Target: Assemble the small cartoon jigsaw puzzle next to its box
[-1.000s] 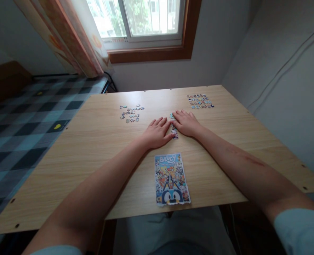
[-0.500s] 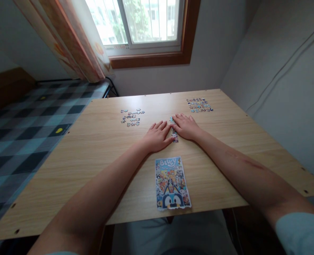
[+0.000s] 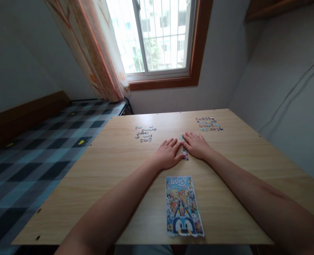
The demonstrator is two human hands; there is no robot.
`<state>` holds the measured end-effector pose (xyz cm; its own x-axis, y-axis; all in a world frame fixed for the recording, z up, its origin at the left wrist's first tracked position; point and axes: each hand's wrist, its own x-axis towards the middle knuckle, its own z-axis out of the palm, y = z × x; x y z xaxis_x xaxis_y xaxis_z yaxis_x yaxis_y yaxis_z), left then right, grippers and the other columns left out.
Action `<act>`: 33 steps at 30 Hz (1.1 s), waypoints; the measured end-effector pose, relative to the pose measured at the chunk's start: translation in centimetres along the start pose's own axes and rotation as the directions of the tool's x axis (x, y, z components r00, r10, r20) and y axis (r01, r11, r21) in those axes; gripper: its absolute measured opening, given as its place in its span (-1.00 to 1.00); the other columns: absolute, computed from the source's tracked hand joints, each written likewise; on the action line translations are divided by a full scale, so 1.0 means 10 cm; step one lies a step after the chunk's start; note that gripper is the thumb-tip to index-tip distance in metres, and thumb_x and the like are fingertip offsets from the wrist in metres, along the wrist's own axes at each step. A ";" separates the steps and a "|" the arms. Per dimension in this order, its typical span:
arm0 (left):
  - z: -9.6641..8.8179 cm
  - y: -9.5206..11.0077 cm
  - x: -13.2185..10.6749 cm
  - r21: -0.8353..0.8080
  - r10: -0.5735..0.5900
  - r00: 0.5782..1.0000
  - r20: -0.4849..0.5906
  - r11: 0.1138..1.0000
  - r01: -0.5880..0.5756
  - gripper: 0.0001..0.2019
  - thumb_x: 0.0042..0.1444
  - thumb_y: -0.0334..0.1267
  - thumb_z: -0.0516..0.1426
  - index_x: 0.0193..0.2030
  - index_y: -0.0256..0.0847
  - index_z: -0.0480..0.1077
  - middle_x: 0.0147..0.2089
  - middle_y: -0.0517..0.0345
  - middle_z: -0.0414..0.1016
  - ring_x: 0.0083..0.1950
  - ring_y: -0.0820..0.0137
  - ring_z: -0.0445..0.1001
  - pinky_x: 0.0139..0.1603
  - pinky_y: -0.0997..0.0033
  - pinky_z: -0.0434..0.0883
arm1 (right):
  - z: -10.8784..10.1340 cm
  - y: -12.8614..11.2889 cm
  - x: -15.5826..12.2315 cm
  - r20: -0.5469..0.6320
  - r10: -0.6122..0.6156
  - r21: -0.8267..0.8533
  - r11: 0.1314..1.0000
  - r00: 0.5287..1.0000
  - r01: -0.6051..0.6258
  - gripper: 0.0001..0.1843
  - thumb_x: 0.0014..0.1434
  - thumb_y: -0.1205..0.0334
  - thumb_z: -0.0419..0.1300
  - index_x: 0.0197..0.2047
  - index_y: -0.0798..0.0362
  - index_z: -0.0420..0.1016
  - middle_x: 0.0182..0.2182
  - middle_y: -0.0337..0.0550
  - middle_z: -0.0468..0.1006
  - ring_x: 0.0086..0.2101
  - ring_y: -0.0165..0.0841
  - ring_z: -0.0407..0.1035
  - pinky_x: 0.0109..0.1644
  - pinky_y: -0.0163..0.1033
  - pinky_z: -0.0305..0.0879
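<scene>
Both hands lie flat on the wooden table [image 3: 98, 191], one on each side of a narrow strip of joined jigsaw pieces [image 3: 184, 154]. My left hand [image 3: 169, 153] is open, its thumb touching the strip's left edge near the bottom. My right hand [image 3: 196, 144] is open too, with fingertips at the strip's upper end and the thumb across its middle, hiding part of it. Closer to me lies a Bluey picture card [image 3: 183, 207] with a torn lower edge, printed with many cartoon figures.
Loose jigsaw pieces [image 3: 146, 134] lie in a group at the far left of the table. Rows of more pieces [image 3: 209, 124] are at the far right. A bed with a checked cover [image 3: 53, 166] stands along the left, and a window [image 3: 164, 39] is behind the table.
The camera view has tilted upward and shifted left, so the table appears lower in the picture. Both hands keep their places beside the strip.
</scene>
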<state>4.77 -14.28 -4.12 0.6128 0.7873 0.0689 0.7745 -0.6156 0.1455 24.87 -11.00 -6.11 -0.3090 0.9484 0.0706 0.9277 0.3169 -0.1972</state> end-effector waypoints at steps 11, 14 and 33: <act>0.02 -0.04 -0.02 0.000 -0.006 1.000 -0.007 1.000 0.006 -0.31 0.33 0.20 -0.08 0.46 -0.14 0.10 0.52 -0.12 0.06 0.52 0.06 0.02 0.48 -0.05 0.00 | 0.07 0.01 0.02 -0.044 0.017 0.017 1.000 0.999 -0.016 -0.39 0.41 0.14 -0.18 0.46 0.07 0.13 0.43 0.00 0.11 0.40 -0.08 -0.02 0.43 0.22 -0.11; 0.02 -0.04 -0.02 -0.001 -0.006 1.000 -0.014 1.000 0.006 -0.32 0.32 0.20 -0.06 0.46 -0.13 0.11 0.51 -0.11 0.07 0.52 0.07 0.03 0.49 -0.05 0.00 | 0.08 0.02 0.03 -0.051 0.029 0.029 0.999 0.998 -0.027 -0.39 0.41 0.14 -0.18 0.46 0.05 0.13 0.43 -0.01 0.11 0.40 -0.09 -0.03 0.44 0.22 -0.14; 0.01 -0.01 0.04 0.014 -0.029 0.999 0.014 0.999 0.029 -0.30 0.32 0.15 -0.06 0.45 -0.27 0.10 0.51 -0.19 0.05 0.53 0.05 0.00 0.49 0.01 -0.02 | -0.03 -0.01 -0.01 -0.028 0.060 0.030 0.998 0.998 -0.059 -0.41 0.45 0.06 -0.22 0.45 -0.02 0.13 0.45 -0.06 0.09 0.41 -0.03 -0.07 0.41 0.33 -0.17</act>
<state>4.96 -13.94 -4.21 0.5919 0.8044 0.0510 0.7941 -0.5928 0.1340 24.90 -11.10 -5.80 -0.2470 0.9652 0.0861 0.9376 0.2605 -0.2303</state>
